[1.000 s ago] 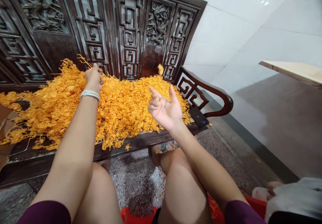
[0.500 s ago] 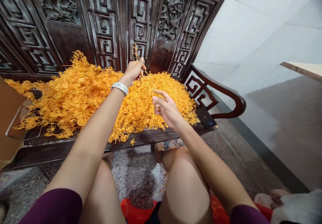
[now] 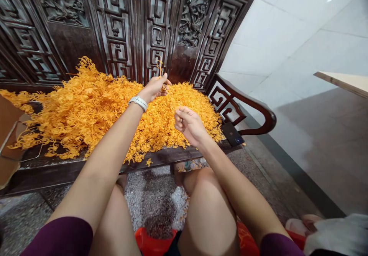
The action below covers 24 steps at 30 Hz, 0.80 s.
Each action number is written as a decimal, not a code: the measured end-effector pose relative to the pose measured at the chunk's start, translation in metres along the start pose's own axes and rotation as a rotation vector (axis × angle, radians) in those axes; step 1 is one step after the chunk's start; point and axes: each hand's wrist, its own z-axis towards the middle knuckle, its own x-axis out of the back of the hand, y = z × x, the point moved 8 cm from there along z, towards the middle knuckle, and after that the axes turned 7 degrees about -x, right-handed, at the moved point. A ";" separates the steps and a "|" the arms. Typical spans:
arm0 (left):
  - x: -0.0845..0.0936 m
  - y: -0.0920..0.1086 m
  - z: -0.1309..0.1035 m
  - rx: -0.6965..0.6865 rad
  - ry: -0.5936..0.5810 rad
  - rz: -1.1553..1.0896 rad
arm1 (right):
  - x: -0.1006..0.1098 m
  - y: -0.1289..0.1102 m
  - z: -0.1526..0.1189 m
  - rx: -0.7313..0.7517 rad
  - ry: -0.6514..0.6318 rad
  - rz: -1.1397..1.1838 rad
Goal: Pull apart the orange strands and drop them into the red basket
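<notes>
My left hand (image 3: 156,88), with a pale watch strap (image 3: 138,102) at the wrist, is closed on a thin orange plastic sprig (image 3: 160,67) whose top sticks up above the thumb. A strand of it seems to run down toward my right hand (image 3: 189,123). The thumb and index finger of that hand are pinched together at the strand's lower end, the other fingers curled. Behind and under both hands spreads a big pile of similar orange plastic sprigs (image 3: 94,114), so the strand is hard to tell from the pile.
The pile lies on a dark carved wooden bench (image 3: 71,171) with a curved armrest (image 3: 267,118). A dark phone (image 3: 232,134) lies at the seat's right end. At the left stands a cardboard box (image 3: 10,141) near a bent metal wire. A board edge (image 3: 342,83) juts in at right.
My right thumb and index finger, apart before, have come together in a pinch. My left hand has moved slightly right and down, with the sprig still in it.
</notes>
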 end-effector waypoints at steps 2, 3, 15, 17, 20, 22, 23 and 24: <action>0.002 -0.002 0.002 -0.007 0.028 -0.034 | -0.007 0.005 -0.002 -0.034 -0.070 -0.053; 0.001 -0.003 0.003 -0.016 0.037 -0.033 | -0.010 0.007 -0.003 -0.047 -0.104 -0.103; -0.015 0.011 0.005 -0.121 0.161 -0.107 | -0.040 0.037 -0.024 -0.113 -0.457 -0.281; 0.008 0.012 0.004 -0.131 0.323 -0.176 | -0.061 0.053 -0.044 -0.184 -0.657 -0.329; 0.038 0.005 0.003 -0.101 0.465 -0.257 | -0.096 0.077 -0.086 -0.314 -1.051 -0.463; 0.047 -0.002 0.003 -0.055 0.447 -0.264 | -0.106 0.085 -0.110 -0.406 -1.285 -0.557; 0.050 -0.005 0.003 -0.035 0.440 -0.264 | -0.107 0.086 -0.120 -0.468 -1.397 -0.595; 0.053 -0.007 0.003 -0.018 0.441 -0.270 | -0.103 0.085 -0.129 -0.545 -1.509 -0.619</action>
